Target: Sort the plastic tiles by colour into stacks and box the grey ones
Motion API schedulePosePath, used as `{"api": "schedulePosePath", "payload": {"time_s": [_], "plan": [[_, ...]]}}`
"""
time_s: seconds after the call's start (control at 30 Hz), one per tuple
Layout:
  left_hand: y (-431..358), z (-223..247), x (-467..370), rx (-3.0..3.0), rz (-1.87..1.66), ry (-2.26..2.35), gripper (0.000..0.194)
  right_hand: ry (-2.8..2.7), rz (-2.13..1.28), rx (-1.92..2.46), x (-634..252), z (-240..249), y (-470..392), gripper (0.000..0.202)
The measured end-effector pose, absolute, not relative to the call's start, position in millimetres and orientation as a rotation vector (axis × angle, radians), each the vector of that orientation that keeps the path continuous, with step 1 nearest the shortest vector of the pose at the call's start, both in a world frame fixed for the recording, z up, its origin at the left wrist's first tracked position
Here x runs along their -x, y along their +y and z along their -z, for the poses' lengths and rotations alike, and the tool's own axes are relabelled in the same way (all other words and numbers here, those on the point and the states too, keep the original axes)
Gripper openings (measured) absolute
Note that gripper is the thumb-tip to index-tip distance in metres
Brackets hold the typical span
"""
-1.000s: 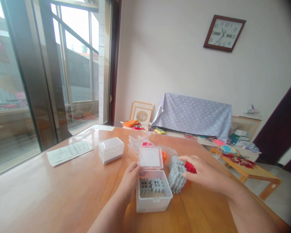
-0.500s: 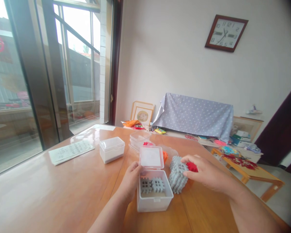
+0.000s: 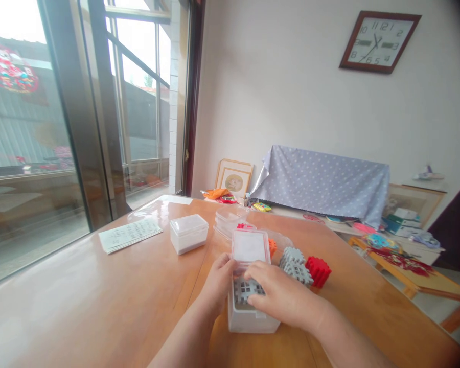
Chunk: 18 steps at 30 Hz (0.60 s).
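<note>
A clear plastic box point(image 3: 253, 323) stands on the table in front of me, its hinged lid point(image 3: 249, 247) tipped up and back. My left hand point(image 3: 219, 278) grips the box at its back left corner, by the hinge. Over the box opening, my right hand point(image 3: 279, 294) has thumb and fingers closed around grey waffle blocks point(image 3: 242, 290), low in the box; the hand hides part of them. To the right of the box lies a stack of grey waffle blocks point(image 3: 296, 268), and beside it a stack of red waffle blocks point(image 3: 319, 272).
A closed clear box point(image 3: 189, 234) stands to the left, with written sheets point(image 3: 130, 235) beyond it. Behind the open lid are clear containers point(image 3: 227, 222), small red pieces point(image 3: 245, 226) and an orange block point(image 3: 272, 248). The wooden table point(image 3: 145, 301) has its right edge beside a low bench point(image 3: 410, 263).
My right hand has moved left from the grey stack to the open box, bringing grey blocks. The grey stack is shorter and the red stack is uncovered. My left hand keeps its grip.
</note>
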<state>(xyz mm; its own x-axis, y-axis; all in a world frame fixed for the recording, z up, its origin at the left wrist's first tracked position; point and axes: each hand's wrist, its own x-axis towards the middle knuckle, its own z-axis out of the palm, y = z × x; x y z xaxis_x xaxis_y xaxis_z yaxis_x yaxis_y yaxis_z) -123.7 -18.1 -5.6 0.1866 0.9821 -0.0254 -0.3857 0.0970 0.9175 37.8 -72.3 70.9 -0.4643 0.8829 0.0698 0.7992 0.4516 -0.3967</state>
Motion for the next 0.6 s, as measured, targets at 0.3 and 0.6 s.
{"api": "schedulePosePath", "payload": {"time_s": [0.3, 0.6], "plan": [[-22, 0, 123, -0.930, -1.195, 0.829, 0.014, -2.433, -0.398, 1.387, -33, -78, -85, 0.024], [-16, 12, 123, -0.940, -1.225, 0.809, 0.015, -2.499, -0.392, 1.441, -21, -71, -89, 0.032]]}}
